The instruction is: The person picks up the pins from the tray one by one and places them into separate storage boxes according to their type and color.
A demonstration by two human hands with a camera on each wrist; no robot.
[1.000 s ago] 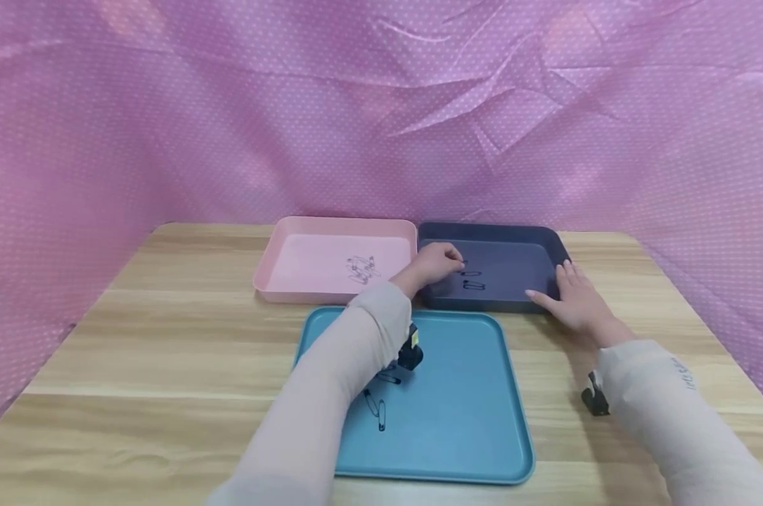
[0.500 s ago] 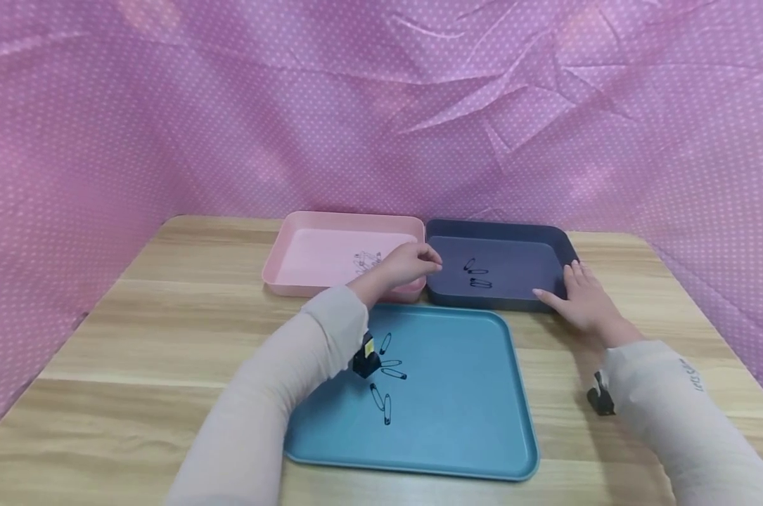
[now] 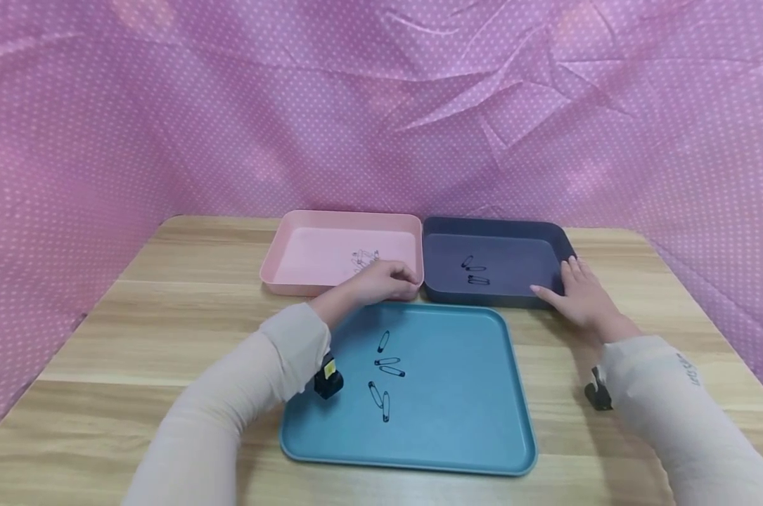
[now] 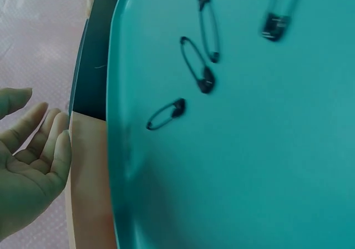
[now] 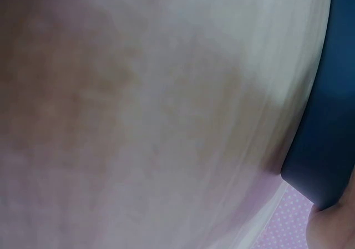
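Observation:
My left hand (image 3: pixel 381 282) hovers over the front right part of the pink tray (image 3: pixel 311 246). In the left wrist view, its fingers (image 4: pixel 62 152) are loosely bent with nothing between them and the thumb. A small heap of safety pins (image 3: pixel 363 258) lies in the pink tray, partly behind this hand. My right hand (image 3: pixel 584 299) rests on the right front corner of the dark blue tray (image 3: pixel 520 256), fingers straight and thumb spread. Several black safety pins (image 3: pixel 479 280) lie in that tray. Nearer me, the teal tray (image 3: pixel 457 393) bears several loose safety pins (image 3: pixel 385 418).
The pink and dark trays stand side by side at the back of the wooden table (image 3: pixel 140 337). A pink dotted cloth (image 3: pixel 381 126) hangs behind and at both sides. Bare wood shows left and right of the trays.
My left hand has drawn back leftward from the dark tray to the pink tray's front right. A safety pin near its fingertips now lies in the dark tray. The right hand stays put.

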